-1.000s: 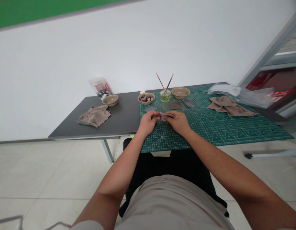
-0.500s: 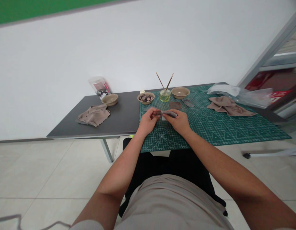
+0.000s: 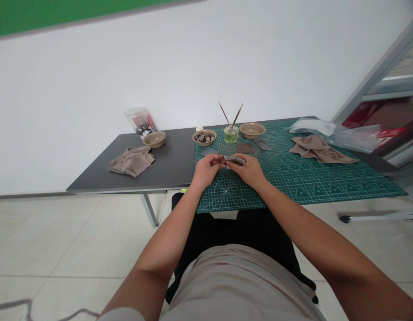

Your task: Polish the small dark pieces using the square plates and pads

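Note:
Above the green cutting mat point(image 3: 293, 174) my two hands meet, fingertips nearly touching. My right hand point(image 3: 251, 169) is closed on a curled grey sheet point(image 3: 233, 159) that looks like sandpaper. Pinched in my left hand point(image 3: 206, 170) is a small brown piece, mostly hidden by the fingers and pressed against the sheet. Just beyond my hands lie a brown flat sheet point(image 3: 245, 148) and a grey flat sheet point(image 3: 262, 144). Another pale grey sheet point(image 3: 209, 152) rests behind my left hand.
A bowl of brown chunks point(image 3: 204, 138), a glass jar point(image 3: 231, 134) with two brushes and a tan bowl point(image 3: 252, 130) line the back. Leftward are another bowl point(image 3: 154, 139), a clear tub point(image 3: 140, 122) and a folded cloth point(image 3: 132, 161). Rightward lie a crumpled cloth point(image 3: 318, 149) and plastic bag point(image 3: 343, 133).
The grey sheet has tilted and curled up more between my fingers, and the brown piece is now more covered. Both hands stay in nearly the same place.

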